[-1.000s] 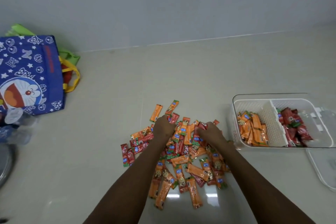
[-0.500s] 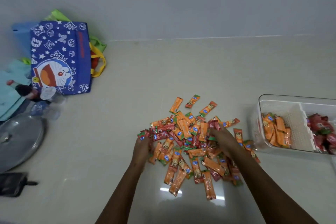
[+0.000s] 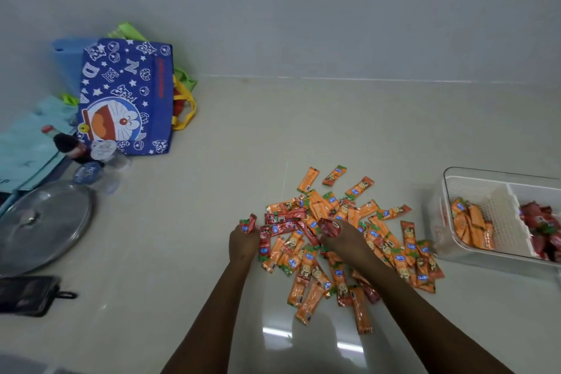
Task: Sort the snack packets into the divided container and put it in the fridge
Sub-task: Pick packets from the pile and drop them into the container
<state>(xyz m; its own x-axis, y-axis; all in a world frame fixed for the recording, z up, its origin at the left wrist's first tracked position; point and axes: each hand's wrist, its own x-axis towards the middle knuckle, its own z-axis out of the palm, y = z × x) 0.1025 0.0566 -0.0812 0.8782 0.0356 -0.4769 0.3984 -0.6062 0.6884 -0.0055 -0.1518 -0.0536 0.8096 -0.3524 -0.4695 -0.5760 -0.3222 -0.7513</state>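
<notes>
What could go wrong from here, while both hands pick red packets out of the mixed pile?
1. The left hand and right hand each hold red packets; a loose one may slip back into the pile.
2. Red and orange packets overlap closely, so an orange one could be carried into the red compartment of the container.
3. The container lies partly out of view, so a throw might miss.

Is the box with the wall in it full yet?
No. The divided container holds only low heaps of packets; its white walls show bare above them.
</notes>
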